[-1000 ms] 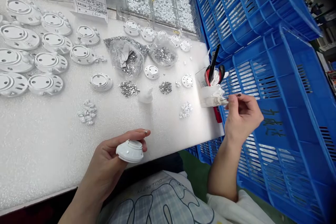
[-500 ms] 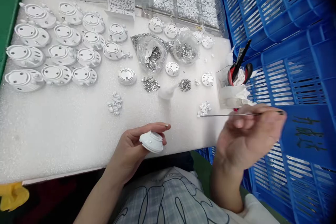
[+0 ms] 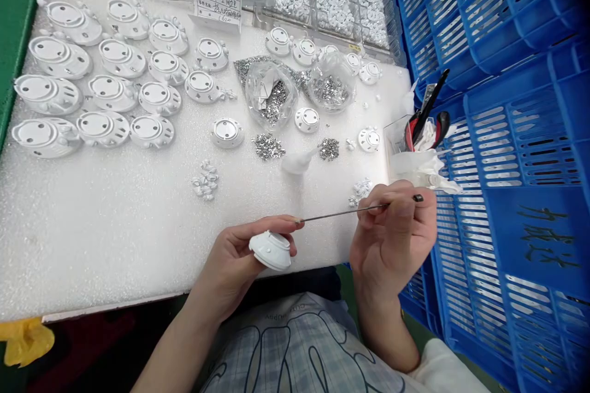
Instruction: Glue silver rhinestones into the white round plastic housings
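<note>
Left grip (image 3: 237, 261) clamped on the white part (image 3: 271, 252) just above the near edge of the bench (image 3: 115, 221), stepped face up, long axis roughly left-right, right end dipping toward the person. Right grip (image 3: 394, 233) pinched on a thin rod (image 3: 338, 214), tip at the left index fingertip; reads as a fine tip-to-finger step, next move calls for steady fingers, light touch.

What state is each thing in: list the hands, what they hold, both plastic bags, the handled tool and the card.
Left hand: closed on white part
White part: held above tabletop
Right hand: gripping thin rod
Thin rod: tip at left fingertips
Left bag, right bag: holding silvery bits
Red-and-black-handled tool: standing in container
Card: propped up
</note>
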`<state>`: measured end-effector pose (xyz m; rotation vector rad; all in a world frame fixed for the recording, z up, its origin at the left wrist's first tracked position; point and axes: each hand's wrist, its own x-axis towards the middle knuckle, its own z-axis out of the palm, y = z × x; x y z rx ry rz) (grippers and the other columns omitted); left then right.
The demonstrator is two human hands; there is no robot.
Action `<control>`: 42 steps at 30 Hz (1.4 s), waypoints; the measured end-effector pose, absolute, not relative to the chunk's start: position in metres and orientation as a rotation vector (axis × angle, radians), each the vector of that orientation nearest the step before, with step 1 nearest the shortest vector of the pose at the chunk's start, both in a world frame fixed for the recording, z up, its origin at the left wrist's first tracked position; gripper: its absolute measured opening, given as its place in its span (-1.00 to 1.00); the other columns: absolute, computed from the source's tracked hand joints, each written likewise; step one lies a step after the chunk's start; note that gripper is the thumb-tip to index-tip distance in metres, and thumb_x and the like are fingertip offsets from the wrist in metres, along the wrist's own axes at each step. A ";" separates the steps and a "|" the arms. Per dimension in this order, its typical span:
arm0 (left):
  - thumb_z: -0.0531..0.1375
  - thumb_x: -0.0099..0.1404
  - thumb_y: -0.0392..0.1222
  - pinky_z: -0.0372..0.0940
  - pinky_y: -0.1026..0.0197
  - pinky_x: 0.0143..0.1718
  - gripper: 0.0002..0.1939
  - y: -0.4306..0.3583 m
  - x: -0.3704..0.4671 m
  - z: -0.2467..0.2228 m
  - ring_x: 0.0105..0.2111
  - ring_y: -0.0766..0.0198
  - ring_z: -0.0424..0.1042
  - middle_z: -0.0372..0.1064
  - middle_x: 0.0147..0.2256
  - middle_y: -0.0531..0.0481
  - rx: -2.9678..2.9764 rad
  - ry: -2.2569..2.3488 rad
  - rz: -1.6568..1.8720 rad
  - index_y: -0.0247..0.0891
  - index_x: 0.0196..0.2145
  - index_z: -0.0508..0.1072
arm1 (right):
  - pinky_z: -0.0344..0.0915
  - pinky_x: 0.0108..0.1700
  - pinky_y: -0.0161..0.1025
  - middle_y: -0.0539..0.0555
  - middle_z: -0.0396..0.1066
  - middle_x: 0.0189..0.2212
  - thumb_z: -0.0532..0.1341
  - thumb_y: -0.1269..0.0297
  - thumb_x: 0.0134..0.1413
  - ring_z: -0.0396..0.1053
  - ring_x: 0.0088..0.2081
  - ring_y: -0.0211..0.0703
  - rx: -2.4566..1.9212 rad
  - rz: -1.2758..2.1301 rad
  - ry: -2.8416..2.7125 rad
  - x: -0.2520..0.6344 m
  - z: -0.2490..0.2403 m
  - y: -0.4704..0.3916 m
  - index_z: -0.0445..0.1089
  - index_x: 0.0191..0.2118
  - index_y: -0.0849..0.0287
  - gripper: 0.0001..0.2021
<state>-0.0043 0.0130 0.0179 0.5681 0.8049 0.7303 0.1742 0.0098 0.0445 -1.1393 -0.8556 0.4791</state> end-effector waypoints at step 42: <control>0.52 0.01 -0.20 0.48 0.14 -0.02 -0.85 0.011 0.001 0.035 0.07 -0.05 0.55 0.61 -0.46 -0.06 0.542 1.038 0.684 -0.01 -0.39 0.76 | 0.19 -0.33 -0.21 -0.04 0.32 -0.35 0.47 0.22 0.03 0.24 -0.42 -0.27 -1.545 -0.440 -0.923 0.305 0.047 -0.004 0.52 -0.31 0.09 -0.84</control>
